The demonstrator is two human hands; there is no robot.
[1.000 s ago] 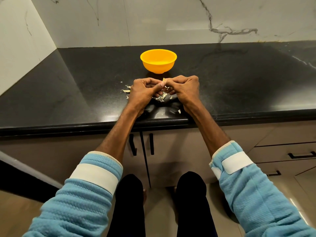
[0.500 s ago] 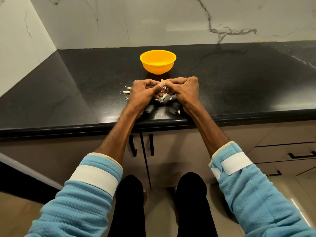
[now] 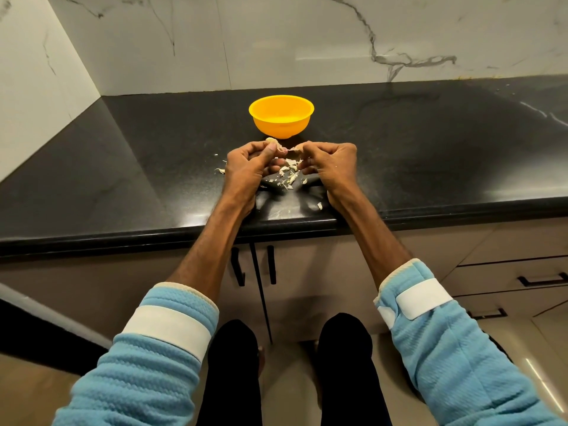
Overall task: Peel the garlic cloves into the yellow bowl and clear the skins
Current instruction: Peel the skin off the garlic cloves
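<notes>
head view, single frame.

glossy black stone table (image 3: 123, 179) runs across the middle of the frame. white marble wall (image 3: 276, 41) with grey veins stands behind it and at the upper left.

round yellow plastic bowl (image 3: 281, 119) stands upright on the table at frame centre, just above the hands and apart from them. cannot tell from this angle what is in it.

left hand (image 3: 246, 162): grip closed, thumb and curled fingers pinching a pale garlic clove (image 3: 272, 142) at the fingertips, just below the bowl's base in the picture.

right hand (image 3: 333, 162): grip closed as well, fingertips pinching a thin papery strip of skin (image 3: 292, 149). the strip spans the small gap between the two hands and meets the clove.

both hands are knuckles up, wrists near the table's front edge. cannot tell whether the wrists touch it.

loose pile of pale skin scraps (image 3: 289, 175) lies on the table under and between the hands. a few more scraps (image 3: 219, 170) lie just left of the left hand. a single scrap (image 3: 319, 206) lies lower right of the pile, near the front edge.

lower frame: light blue knitted sleeves (image 3: 159, 348) with white bands, pushed up the forearms. beige cabinet doors (image 3: 307, 272) with black bar handles sit under the table. dark trouser legs (image 3: 230, 364) at bottom centre.
</notes>
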